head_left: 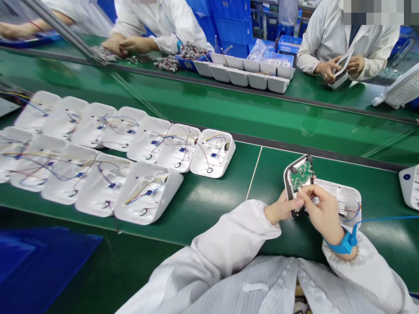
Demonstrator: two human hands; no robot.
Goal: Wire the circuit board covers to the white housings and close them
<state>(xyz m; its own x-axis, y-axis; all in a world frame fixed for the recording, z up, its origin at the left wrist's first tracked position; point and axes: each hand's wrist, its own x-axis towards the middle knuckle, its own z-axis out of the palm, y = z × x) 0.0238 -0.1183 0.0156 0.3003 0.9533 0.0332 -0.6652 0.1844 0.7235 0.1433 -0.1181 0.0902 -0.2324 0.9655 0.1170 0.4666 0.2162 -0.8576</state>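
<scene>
A white-rimmed cover with a green circuit board (301, 175) on its inner side stands tilted over the bench, board towards me. My left hand (284, 206) is closed around its lower left edge, the thumb in front. At the board's lower edge, the thumb and fingers of my right hand (321, 208) are pinched together; whatever lies between them is hidden. A blue wrist strap (343, 245) with a cord circles my right wrist. Just behind that hand lies an open white housing (352, 194) with thin wires inside, partly covered by the hand and the cover.
Two rows of open white housings (157, 192) with wires and small round parts stand on the green bench (216, 209) to the left. Another white housing (409, 185) sits at the right edge. Beyond a green divider (209, 111), co-workers handle parts beside grey housings (240, 76).
</scene>
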